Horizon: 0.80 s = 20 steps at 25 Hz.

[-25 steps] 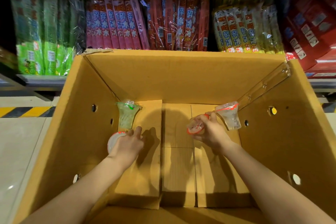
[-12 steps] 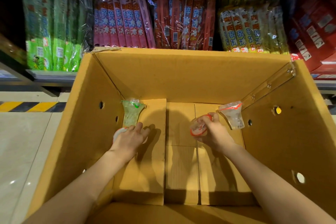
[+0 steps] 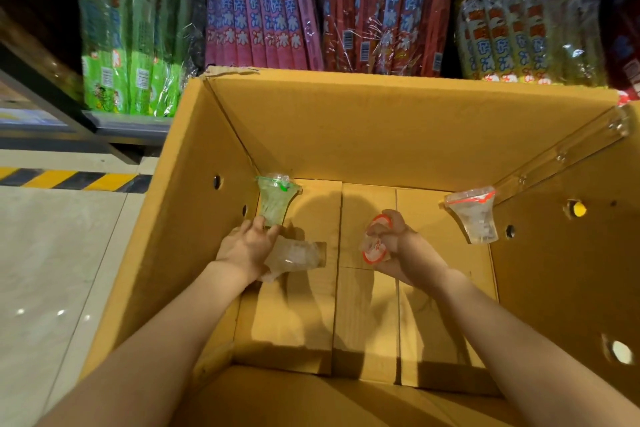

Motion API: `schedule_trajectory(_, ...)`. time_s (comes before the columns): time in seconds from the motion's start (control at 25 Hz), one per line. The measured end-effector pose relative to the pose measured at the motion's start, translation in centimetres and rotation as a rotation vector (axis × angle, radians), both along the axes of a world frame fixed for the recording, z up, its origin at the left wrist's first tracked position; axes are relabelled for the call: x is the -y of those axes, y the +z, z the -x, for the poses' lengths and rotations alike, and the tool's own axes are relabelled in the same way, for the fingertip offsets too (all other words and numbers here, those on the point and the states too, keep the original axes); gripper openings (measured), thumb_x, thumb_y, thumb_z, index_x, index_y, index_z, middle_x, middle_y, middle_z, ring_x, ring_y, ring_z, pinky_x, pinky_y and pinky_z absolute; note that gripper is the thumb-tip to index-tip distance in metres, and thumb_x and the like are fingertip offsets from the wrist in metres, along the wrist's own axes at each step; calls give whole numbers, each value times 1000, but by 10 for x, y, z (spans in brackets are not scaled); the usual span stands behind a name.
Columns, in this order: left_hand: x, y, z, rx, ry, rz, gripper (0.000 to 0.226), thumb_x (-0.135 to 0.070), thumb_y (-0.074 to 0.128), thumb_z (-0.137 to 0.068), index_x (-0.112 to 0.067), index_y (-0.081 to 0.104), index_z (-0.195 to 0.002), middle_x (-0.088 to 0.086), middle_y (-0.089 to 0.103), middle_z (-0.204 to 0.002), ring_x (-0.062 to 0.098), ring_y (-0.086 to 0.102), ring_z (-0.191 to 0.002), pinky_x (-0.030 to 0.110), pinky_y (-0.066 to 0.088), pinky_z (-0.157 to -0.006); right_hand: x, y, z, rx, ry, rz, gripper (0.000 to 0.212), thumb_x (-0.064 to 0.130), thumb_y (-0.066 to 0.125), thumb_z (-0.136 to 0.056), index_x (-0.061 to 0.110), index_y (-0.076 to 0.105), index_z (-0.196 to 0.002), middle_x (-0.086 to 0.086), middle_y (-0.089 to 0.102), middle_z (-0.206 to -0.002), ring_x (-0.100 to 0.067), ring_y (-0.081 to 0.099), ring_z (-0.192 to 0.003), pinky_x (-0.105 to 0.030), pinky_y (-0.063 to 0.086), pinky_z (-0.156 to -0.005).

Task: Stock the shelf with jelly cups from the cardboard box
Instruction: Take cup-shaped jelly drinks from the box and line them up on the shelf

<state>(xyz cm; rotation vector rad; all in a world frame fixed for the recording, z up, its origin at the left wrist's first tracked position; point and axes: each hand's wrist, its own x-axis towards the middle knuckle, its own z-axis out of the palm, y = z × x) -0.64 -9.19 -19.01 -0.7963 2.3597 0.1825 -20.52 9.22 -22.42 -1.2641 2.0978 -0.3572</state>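
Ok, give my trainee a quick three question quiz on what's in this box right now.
1. True or false: the right hand holds a red-rimmed jelly cup.
2. Which cup do the left hand fingertips touch? A green-lidded cup; B red-lidded cup by the right wall.
3. How many jelly cups show in the cardboard box?

Key: 1 true; 2 A; 3 four, counting the clear cup under the left hand.

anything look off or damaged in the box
Nothing spilled. The cardboard box has a torn top edge at its far left corner, and the clear cup under the left hand lies on its side.
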Motion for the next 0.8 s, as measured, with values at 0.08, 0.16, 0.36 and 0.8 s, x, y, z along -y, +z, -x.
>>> schedule_trajectory(0.08, -6, -3, -3, 16, -26, -24, 81, -44, 63, -82, -29, 14, -145, 11, 28, -142, 30, 34, -129, 37, 36, -104, 4, 2, -4, 516, -340, 54, 30, 10, 58, -88, 19, 51, -116, -4, 50, -123, -23, 55, -109, -29, 52, -85)
schedule_trajectory(0.16, -12, -7, -8, -9, -30, -94, 85, -50, 59, -83, -33, 5, -146, 9, 19, -150, 31, 34, -131, 38, 38, -101, 8, 2, -9, 1021, -632, 127, 40, -5, 50, -87, 14, 47, -121, -3, 54, -111, -18, 57, -99, -23, 54, -66)
schedule_trajectory(0.36, -15, -16, -15, -22, -193, -28, 97, -50, 62, -81, -23, -2, -148, -3, -9, -157, 22, 11, -143, 40, 23, -112, 12, -1, -11, 1160, -708, 116, 42, -2, 48, -88, 23, 47, -122, -8, 50, -121, -28, 51, -110, -32, 56, -71)
schedule_trajectory(0.8, -14, -3, -2, -9, -374, 147, 91, -60, 54, -76, -16, 11, -143, 10, 23, -139, 25, 32, -131, 49, 12, -113, 4, 1, -3, -186, 187, -90, 56, 33, 60, -88, 22, 35, -137, -5, 22, -145, -25, 38, -129, -29, 38, -106)
